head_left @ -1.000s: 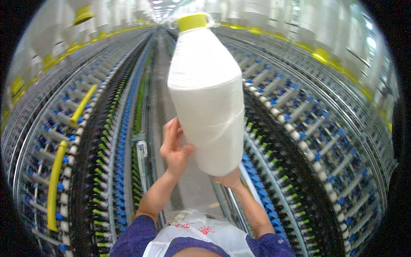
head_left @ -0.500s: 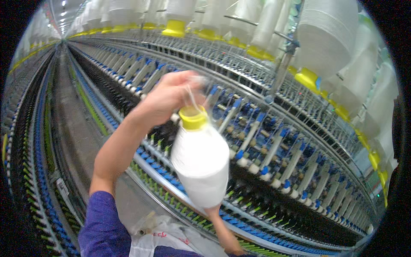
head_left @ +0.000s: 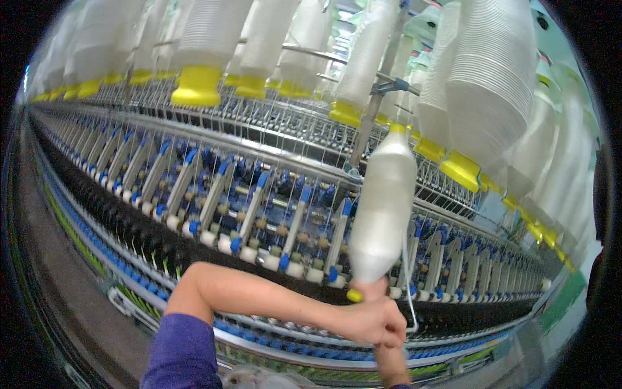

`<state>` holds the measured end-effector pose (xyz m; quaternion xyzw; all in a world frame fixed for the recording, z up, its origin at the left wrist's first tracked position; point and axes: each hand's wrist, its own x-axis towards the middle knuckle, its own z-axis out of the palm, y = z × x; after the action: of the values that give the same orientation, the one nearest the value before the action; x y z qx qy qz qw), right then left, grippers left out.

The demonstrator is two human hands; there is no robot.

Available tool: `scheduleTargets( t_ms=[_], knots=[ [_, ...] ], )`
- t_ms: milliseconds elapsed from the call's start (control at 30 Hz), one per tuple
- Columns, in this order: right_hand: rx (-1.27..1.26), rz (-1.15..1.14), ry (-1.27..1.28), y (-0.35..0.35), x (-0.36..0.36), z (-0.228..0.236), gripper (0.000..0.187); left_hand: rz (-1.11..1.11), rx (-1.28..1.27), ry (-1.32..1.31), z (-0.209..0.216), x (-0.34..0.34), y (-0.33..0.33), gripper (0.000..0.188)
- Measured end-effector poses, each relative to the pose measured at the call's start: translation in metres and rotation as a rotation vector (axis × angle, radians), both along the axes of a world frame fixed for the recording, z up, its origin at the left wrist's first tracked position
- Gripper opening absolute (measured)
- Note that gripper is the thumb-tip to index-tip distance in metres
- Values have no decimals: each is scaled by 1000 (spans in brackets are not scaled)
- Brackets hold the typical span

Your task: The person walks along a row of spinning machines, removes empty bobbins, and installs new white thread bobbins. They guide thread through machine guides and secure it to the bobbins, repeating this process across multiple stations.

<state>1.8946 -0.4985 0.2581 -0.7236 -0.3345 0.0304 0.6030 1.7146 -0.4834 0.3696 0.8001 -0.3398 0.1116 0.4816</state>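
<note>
A full white roving bobbin (head_left: 383, 201) stands nearly upright in front of the spinning frame, its yellow top end among the hanging bobbins. My right hand (head_left: 370, 288) is closed round its lower end, and a bit of yellow shows beside the fingers. Crossing in front of my right forearm, my left hand (head_left: 376, 323) is closed with curled fingers. A loose white strand of roving (head_left: 409, 285) runs down the bobbin's right side and bends in to my left fingers. Whether the bobbin's top touches anything above cannot be made out.
Overhead hang rows of white bobbins (head_left: 489, 84) with yellow ends, close round the held one. A metal post (head_left: 372, 123) rises just left of its top. Behind it stretches the spinning frame's row of grey arms (head_left: 295, 227) with blue tips. A floor aisle (head_left: 58, 259) runs along the left.
The bobbin has gone up to the hanging rows, held from below by my right hand. My left hand has dropped from its top to below it. The view has swung right.
</note>
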Motion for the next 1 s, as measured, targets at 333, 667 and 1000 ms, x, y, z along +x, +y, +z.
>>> scheduleTargets(
  t_ms=[333, 667, 1000],
  knots=[
    [310, -186, -574, 137, 175, 182, 18, 321, -187, 274, 20, 58, 103, 21],
    [277, -197, -649, 173, 228, 318, 14, 442, -375, 211, 56, 134, 127, 22],
    [254, -151, -623, 212, 265, 300, 17, 585, -780, -403, 172, 240, 174, 23]
  ],
)
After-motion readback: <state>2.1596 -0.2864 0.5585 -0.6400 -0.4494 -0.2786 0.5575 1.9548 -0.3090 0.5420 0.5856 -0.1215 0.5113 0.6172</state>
